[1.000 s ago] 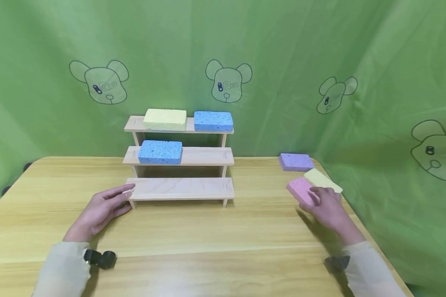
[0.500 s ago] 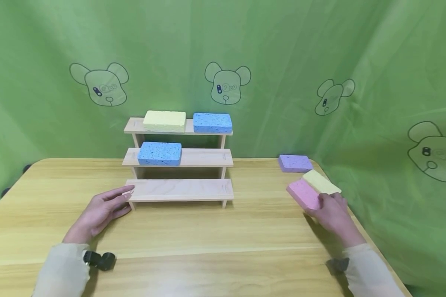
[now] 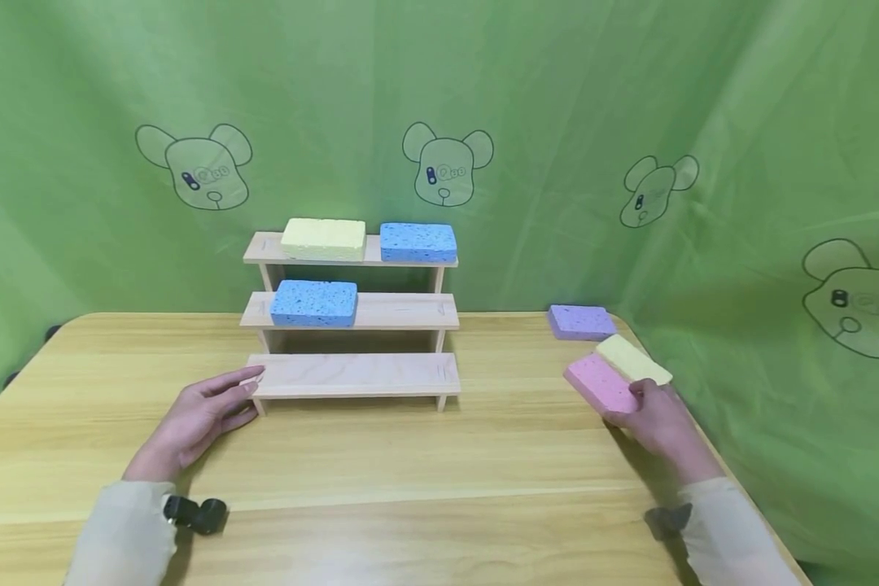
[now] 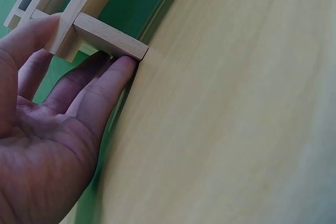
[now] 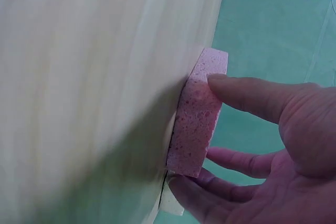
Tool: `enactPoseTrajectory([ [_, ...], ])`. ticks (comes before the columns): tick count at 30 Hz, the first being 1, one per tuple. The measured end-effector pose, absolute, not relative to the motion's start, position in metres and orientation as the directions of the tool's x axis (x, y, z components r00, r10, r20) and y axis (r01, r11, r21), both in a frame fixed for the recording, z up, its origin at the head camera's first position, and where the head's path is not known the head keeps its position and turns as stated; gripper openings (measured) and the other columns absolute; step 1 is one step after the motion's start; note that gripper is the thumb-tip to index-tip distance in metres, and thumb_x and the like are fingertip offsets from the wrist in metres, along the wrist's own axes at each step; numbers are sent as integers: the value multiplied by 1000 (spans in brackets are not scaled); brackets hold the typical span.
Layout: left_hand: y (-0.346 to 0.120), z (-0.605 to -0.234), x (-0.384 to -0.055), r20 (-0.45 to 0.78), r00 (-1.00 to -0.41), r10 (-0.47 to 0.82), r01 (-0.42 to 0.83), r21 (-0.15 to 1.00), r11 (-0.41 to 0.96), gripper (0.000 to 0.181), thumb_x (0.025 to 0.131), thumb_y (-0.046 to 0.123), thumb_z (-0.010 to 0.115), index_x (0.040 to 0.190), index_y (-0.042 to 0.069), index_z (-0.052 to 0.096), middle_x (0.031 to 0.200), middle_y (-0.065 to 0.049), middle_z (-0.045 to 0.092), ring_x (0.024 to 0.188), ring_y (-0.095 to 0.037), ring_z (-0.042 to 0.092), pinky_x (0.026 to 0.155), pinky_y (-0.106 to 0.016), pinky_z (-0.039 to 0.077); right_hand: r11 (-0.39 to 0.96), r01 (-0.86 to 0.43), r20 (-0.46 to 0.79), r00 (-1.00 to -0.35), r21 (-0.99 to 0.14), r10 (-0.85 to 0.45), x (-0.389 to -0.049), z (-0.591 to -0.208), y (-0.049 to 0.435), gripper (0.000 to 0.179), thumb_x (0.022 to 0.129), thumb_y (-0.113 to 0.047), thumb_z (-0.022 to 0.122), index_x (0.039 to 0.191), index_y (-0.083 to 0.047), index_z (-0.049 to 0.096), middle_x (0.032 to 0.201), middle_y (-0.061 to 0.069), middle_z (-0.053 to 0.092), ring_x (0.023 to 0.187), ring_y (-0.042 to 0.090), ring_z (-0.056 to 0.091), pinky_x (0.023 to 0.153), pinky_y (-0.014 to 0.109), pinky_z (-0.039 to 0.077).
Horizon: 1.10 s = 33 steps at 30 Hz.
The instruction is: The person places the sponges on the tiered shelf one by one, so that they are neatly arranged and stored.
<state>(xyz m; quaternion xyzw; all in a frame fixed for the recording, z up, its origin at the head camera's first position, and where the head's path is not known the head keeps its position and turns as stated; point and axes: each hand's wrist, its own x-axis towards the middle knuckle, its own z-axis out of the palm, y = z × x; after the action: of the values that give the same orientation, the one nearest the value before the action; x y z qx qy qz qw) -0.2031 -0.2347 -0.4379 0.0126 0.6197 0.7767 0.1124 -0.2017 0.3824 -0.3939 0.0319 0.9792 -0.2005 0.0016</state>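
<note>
At the right of the head view, a pink sponge (image 3: 602, 382) lies beside a pale yellow sponge (image 3: 633, 359). My right hand (image 3: 655, 419) pinches the pink sponge by its near right corner. The right wrist view shows the thumb along the sponge's side (image 5: 197, 121) and fingers at its end. My left hand (image 3: 203, 419) holds the left end of the bottom step of a three-tier wooden shelf (image 3: 359, 374). In the left wrist view, the thumb touches the board's end while lower fingers (image 4: 107, 87) rest against the leg.
A yellow sponge (image 3: 324, 239) and a blue sponge (image 3: 418, 242) sit on the top tier. Another blue sponge (image 3: 314, 303) lies left on the middle tier. A purple sponge (image 3: 582, 322) is near the table's (image 3: 381, 488) back right corner. Green curtain (image 3: 527, 98) hangs behind and to the right.
My right hand has slid slightly back and to the right along the pink sponge, uncovering more of it. The left hand stays on the shelf; the head view has shifted slightly.
</note>
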Motion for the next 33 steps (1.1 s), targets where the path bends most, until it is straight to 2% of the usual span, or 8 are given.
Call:
enactPoseTrajectory([
  [3,-235,-438,-203,-118,-974,191,-158,965,-210,37,96,11,65,133,6,61,155,-27,20,108,-14,63,99,-36,50,914,55,-20,-998,-402,51,-202,-394,384,76,83,-26,77,124,27,41,112,44,50,101,54,53,87,62,48],
  [8,-235,-439,-203,-115,-976,187,-155,964,-216,37,96,11,65,132,6,61,146,-15,40,108,-16,64,99,-36,50,914,47,-5,-999,-403,49,-199,-396,386,76,84,-27,77,125,26,42,112,43,52,100,52,54,85,61,50],
  [10,-235,-439,-203,-115,-976,186,-155,964,-214,37,96,11,65,132,6,61,145,-15,40,108,-16,64,99,-36,50,914,37,6,-999,-404,44,-199,-395,386,76,84,-27,77,126,25,43,113,43,52,100,52,54,85,62,49],
  [15,-235,-439,-203,-118,-976,185,-156,965,-208,37,96,11,65,133,7,61,154,-26,23,108,-15,63,99,-35,50,912,6,33,-999,-411,21,-198,-391,384,77,85,-30,77,130,22,43,121,43,48,107,55,49,90,66,44],
  [23,-235,-439,-203,-119,-977,179,-158,963,-220,35,96,11,65,130,8,64,145,-15,39,108,-16,63,99,-36,50,875,-48,91,-996,-481,-4,-197,-385,374,79,85,-38,77,136,14,45,134,36,41,119,53,42,97,68,37],
  [29,-235,-440,-203,-116,-977,181,-156,962,-223,36,96,10,65,131,8,63,141,-11,44,109,-16,63,99,-36,50,858,-120,150,-987,-499,-51,-197,-381,372,77,87,-42,74,139,9,46,136,31,43,123,53,40,98,70,35],
  [33,-235,-440,-203,-112,-977,184,-153,962,-227,36,96,10,66,132,6,62,136,-6,50,109,-16,63,99,-36,50,809,-158,166,-983,-566,-76,-198,-380,370,75,88,-37,75,140,8,46,136,28,44,125,50,41,102,66,38],
])
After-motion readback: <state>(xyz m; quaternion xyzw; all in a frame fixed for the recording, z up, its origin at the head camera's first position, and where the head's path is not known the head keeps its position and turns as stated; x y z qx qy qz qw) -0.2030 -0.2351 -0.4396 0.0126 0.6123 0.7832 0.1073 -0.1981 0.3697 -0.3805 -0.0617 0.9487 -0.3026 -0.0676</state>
